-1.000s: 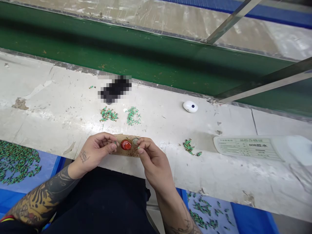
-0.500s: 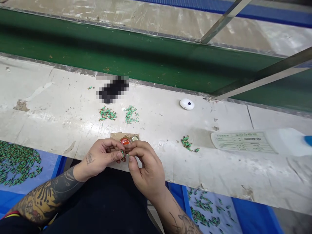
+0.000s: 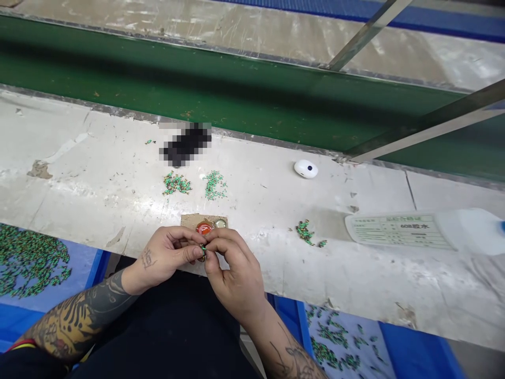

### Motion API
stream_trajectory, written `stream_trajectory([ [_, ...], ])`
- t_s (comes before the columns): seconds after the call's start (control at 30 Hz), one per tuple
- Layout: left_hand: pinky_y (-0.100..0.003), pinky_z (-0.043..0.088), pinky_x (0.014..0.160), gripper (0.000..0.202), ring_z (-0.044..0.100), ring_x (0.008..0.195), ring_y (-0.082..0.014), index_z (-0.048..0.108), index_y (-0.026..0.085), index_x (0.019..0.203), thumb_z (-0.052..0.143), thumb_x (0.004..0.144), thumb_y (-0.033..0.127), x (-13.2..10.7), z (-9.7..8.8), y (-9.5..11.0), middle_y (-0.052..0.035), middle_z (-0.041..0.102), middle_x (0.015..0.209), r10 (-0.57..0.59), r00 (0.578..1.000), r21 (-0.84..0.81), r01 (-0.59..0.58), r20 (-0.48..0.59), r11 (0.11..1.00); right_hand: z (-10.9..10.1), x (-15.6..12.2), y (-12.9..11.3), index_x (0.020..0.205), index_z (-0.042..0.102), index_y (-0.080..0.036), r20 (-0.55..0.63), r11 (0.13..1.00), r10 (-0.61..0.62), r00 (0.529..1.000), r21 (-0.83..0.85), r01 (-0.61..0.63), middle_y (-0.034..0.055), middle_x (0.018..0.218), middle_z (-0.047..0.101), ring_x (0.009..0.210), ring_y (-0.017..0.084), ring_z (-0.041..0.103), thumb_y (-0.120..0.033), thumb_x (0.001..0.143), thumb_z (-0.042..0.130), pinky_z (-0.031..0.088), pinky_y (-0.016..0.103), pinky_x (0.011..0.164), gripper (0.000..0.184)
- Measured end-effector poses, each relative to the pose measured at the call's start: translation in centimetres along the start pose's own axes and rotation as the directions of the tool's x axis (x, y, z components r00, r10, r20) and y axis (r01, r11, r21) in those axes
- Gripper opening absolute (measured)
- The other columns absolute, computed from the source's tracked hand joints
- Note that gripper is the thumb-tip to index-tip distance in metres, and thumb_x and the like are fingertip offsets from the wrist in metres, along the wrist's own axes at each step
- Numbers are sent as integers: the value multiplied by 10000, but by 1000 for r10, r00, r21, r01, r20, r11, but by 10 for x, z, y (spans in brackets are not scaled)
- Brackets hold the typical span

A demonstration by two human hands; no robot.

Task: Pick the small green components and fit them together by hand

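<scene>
My left hand (image 3: 168, 258) is closed in a pinch at the table's near edge. A small green part (image 3: 203, 253) with dark, coppery bits shows between its thumb and fingers. My right hand (image 3: 236, 273) pinches at the same spot, fingertips meeting those of my left hand; its thumb and forefinger press against the small green part. Just beyond my fingertips, a piece of cardboard (image 3: 191, 219) carries a round orange-red pot (image 3: 204, 228) and a small pale round dish (image 3: 220, 224). My fingers partly cover the cardboard.
Small green parts lie in a left pile (image 3: 176, 183), a middle pile (image 3: 215, 185) and a right pile (image 3: 305, 232). A white rounded case (image 3: 306, 169) and a lying plastic bottle (image 3: 402, 230) are on the right. Blue trays (image 3: 410, 347) of green parts flank my lap.
My right hand has moved slightly left and its fingertips have closed in on the small green part at my left fingers. The whole view has shifted a little.
</scene>
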State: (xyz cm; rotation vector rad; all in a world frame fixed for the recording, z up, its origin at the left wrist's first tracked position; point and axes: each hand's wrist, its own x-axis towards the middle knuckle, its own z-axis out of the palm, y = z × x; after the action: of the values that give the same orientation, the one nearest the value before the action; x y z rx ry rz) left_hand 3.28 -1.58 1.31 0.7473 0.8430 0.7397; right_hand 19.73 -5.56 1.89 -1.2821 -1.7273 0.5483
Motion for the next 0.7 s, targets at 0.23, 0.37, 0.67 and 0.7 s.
stream_trajectory([
  [0.23,-181,578,611,154,696,599,-102,803,177,840,872,719,243,1,0,0,-11,769,696,39,999,44,-38,-18,998,1,1,0,983,558,-224,-4,998,-32,999,-51,32,73,1034,627,1031,194,655,-75,926,532,606,365,887,161],
  [0.37,-216,592,606,172,695,607,-122,802,165,819,875,714,281,3,0,-3,-35,774,736,87,996,75,-85,-29,994,2,1,1,986,553,-224,0,996,-70,998,-54,70,72,1014,620,1007,193,656,-56,916,540,620,366,863,182],
  [0.67,-285,633,752,134,763,819,-196,814,179,871,838,755,240,-1,11,5,-78,814,919,166,980,200,-142,-108,969,-2,1,6,1042,578,-220,34,969,-185,982,-158,189,81,1005,643,952,204,662,-39,904,565,633,331,823,228],
  [0.7,-292,633,785,122,767,853,-201,813,182,874,829,765,232,-1,12,7,-79,816,942,177,978,214,-151,-109,965,-2,0,6,1053,583,-218,43,966,-189,981,-171,194,85,1014,648,959,209,664,-32,901,566,632,336,831,241],
])
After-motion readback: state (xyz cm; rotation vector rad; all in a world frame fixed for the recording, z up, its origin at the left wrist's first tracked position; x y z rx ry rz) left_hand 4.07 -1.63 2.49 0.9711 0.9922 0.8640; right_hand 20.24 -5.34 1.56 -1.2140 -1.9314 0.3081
